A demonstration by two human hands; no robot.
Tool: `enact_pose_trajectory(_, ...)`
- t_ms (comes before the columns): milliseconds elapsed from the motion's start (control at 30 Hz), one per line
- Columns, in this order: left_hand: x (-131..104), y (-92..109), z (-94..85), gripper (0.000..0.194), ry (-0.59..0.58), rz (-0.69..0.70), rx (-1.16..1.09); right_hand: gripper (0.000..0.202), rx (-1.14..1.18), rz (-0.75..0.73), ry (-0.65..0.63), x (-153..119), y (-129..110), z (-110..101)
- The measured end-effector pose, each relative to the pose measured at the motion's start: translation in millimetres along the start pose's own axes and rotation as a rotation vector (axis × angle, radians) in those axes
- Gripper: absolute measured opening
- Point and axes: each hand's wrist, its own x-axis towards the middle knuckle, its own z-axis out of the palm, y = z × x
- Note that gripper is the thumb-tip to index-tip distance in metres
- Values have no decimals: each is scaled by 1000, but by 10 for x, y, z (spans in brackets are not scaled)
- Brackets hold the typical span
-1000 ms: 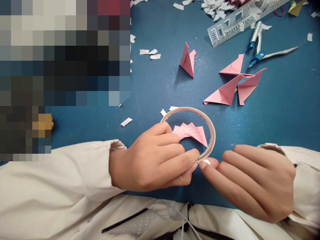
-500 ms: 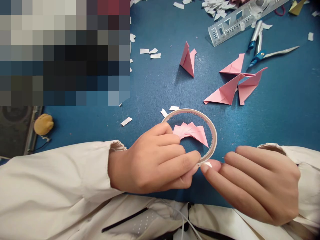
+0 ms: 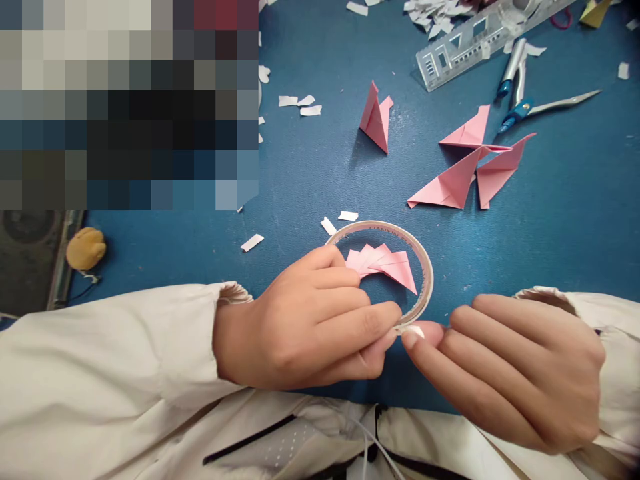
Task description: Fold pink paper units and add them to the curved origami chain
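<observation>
My left hand (image 3: pixel 305 320) is closed round a thin roll of double-sided tape (image 3: pixel 424 267), with lettering printed inside its ring. At the lower rim of the roll, my right hand (image 3: pixel 520 373) pinches a small white tab of tape (image 3: pixel 414 331) between thumb and forefinger; its other fingers are curled. A fan of folded pink paper pieces (image 3: pixel 385 261) shows through the ring, its left end hidden behind my left fingers. Whether those fingers also touch the fan I cannot tell.
Folded pink pieces stand further off: one alone (image 3: pixel 376 123) and a group (image 3: pixel 455 177) at right. A compass (image 3: pixel 520 107), a clear stencil ruler (image 3: pixel 470 50) and white paper scraps (image 3: pixel 433 15) lie at the back. A yellow lump (image 3: pixel 86 248) is at left. The upper left is pixelated.
The upper rim of the tape roll has dipped slightly towards me. My right hand has shifted a little right and down, still pinching the white tab.
</observation>
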Motion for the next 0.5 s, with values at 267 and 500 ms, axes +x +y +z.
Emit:
enact_pose_trajectory(267, 5, 14, 8, 16, 2, -16, -26, 19, 7, -26, 11, -11, 9, 7)
enact_pose_trajectory(500, 21, 23, 16, 16, -5, -41, -30, 21, 5, -34, 32, -23, 12, 16)
